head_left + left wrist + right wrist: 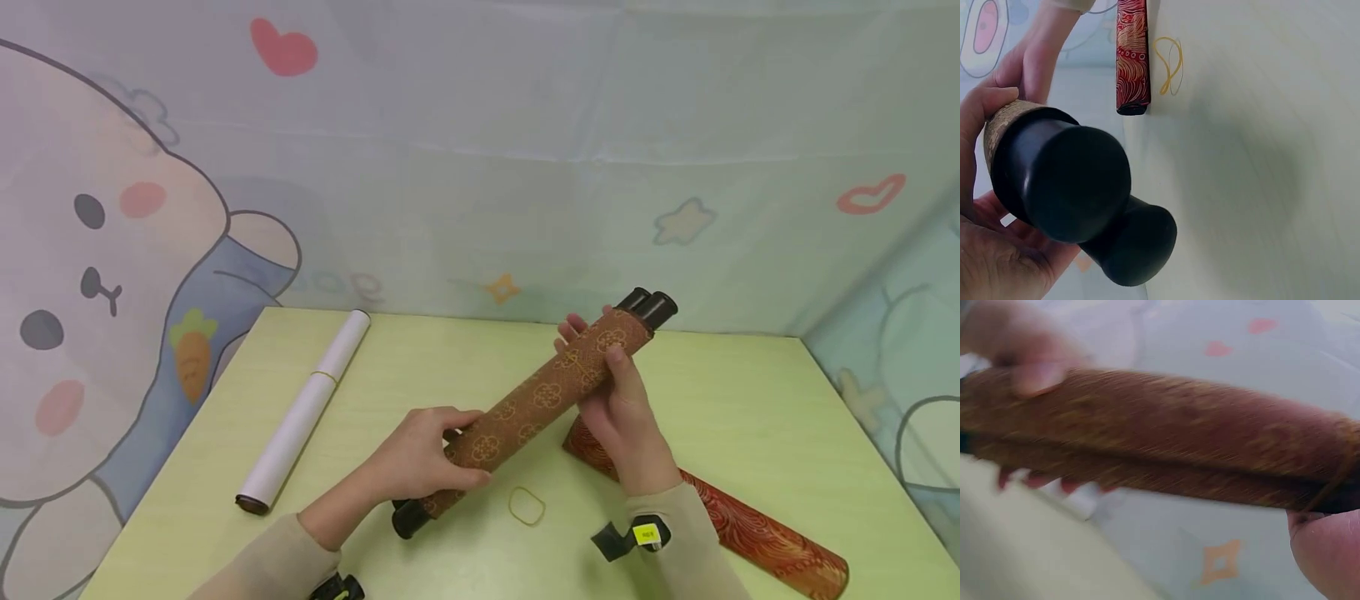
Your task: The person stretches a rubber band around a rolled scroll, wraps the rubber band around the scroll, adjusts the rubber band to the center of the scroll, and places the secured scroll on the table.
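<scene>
A scroll (543, 396) in brown fabric with gold flowers is held tilted above the table, rolled up from both sides, with two black roller ends at each end. My left hand (423, 454) grips its lower end, thumb and fingers round the fabric. My right hand (622, 408) holds the upper end, thumb on the near side and fingertips showing behind. In the left wrist view, black roller ends (1079, 184) face the camera. A thin band (1334, 481) crosses the scroll near my right hand in the blurred right wrist view.
A loose yellow rubber band (527, 506) lies on the table (465, 342) below the scroll. The long red-and-gold patterned piece (772, 529) lies at the right, partly behind my right arm. At the left rests a white roll (307, 417) with a band round it.
</scene>
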Available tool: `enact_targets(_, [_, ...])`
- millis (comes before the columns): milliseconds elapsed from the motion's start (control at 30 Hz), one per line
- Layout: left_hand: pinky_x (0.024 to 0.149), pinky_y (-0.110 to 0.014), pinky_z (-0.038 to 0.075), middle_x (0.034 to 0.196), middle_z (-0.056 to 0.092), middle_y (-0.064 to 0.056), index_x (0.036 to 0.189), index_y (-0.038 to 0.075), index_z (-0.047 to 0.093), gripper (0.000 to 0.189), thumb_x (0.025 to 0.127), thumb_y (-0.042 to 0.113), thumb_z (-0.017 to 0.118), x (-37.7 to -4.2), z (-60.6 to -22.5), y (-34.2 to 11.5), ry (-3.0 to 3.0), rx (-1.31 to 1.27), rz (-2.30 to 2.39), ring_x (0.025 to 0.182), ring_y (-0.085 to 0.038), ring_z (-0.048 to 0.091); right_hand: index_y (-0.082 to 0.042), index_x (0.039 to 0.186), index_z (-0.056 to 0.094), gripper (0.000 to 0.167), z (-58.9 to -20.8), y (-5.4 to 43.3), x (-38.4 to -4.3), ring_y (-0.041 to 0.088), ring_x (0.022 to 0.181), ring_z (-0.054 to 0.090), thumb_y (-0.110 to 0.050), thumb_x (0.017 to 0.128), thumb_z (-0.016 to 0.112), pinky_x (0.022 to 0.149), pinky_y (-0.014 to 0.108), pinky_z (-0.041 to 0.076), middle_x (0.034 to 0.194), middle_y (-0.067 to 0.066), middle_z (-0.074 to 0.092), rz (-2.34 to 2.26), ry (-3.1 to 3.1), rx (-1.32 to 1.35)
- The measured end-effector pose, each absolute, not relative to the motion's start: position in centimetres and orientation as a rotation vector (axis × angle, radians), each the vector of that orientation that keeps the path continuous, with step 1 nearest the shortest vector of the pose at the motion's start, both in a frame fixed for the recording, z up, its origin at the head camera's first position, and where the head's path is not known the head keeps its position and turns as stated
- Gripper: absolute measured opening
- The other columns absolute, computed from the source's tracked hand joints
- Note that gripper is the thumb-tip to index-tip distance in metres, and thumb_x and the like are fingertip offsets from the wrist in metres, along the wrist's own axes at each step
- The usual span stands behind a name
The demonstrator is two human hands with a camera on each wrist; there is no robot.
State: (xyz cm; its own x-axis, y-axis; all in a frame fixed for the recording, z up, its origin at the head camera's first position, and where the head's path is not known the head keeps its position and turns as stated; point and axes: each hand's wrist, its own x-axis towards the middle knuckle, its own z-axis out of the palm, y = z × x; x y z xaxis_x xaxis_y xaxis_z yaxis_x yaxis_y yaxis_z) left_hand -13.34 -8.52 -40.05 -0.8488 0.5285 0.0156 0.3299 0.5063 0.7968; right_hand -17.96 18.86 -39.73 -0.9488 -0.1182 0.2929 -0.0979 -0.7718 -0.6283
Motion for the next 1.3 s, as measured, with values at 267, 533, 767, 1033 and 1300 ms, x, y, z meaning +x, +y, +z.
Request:
enact_targets(267, [0.089, -0.038, 0.057, 0.125, 0.073, -0.004, 0.149, 0.001, 0.06, 0.08, 0.082, 0.034, 0.088, -13.2, -40.1, -8.2, 2.492, 0.727, 1.294, 0.107, -0.019, 0.068, -0.023, 0.166, 0.023, 0.102, -39.3, 18.3, -18.5, 0.018, 0.105, 0.067, -0.015, 0.089, 0.089, 0.102, 0.03, 0.049, 0.119, 0.007, 0.065, -2.977, 0.811, -0.605])
enact_targets(533, [0.08, -0.032, 0.059, 0.123, 0.073, -0.006, 0.147, -0.001, 0.061, 0.08, 0.08, 0.033, 0.089, -13.2, -40.2, -8.0, 2.471, 0.693, 1.319, 0.102, -0.017, 0.068, -0.021, 0.167, 0.021, 0.098, -40.7, 16.4, -17.5, 0.016, 0.101, 0.068, -0.016, 0.092, 0.084, 0.102, 0.03, 0.049, 0.112, 0.003, 0.066, -2.946, 1.012, -0.531])
enact_targets(767, [0.073, -0.03, 0.061, 0.119, 0.074, -0.006, 0.144, 0.003, 0.066, 0.075, 0.079, 0.033, 0.089, -13.4, -40.2, -7.6, 2.469, 0.705, 1.342, 0.095, -0.015, 0.07, -0.016, 0.156, 0.038, 0.076, -42.3, 16.0, -17.1, 0.018, 0.109, 0.067, -0.025, 0.095, 0.083, 0.108, 0.034, 0.047, 0.113, 0.0, 0.071, -2.807, 1.119, -0.587])
enact_targets(1033, [0.075, -0.03, 0.059, 0.124, 0.073, -0.009, 0.148, 0.0, 0.061, 0.079, 0.081, 0.034, 0.088, -13.6, -40.1, -7.6, 2.464, 0.716, 1.321, 0.097, -0.016, 0.069, -0.012, 0.162, 0.032, 0.093, -41.3, 18.5, -17.6, 0.02, 0.126, 0.063, -0.033, 0.091, 0.089, 0.12, 0.034, 0.042, 0.13, 0.006, 0.068, -2.904, 0.998, -0.58])
enact_targets(1300, [0.077, -0.031, 0.059, 0.127, 0.072, -0.009, 0.148, 0.001, 0.061, 0.08, 0.081, 0.035, 0.088, -13.9, -40.0, -7.6, 2.449, 0.718, 1.331, 0.1, -0.018, 0.069, -0.014, 0.159, 0.036, 0.088, -40.4, 17.6, -17.9, 0.017, 0.109, 0.068, -0.016, 0.088, 0.088, 0.108, 0.031, 0.048, 0.116, 0.003, 0.071, -2.953, 0.967, -0.562])
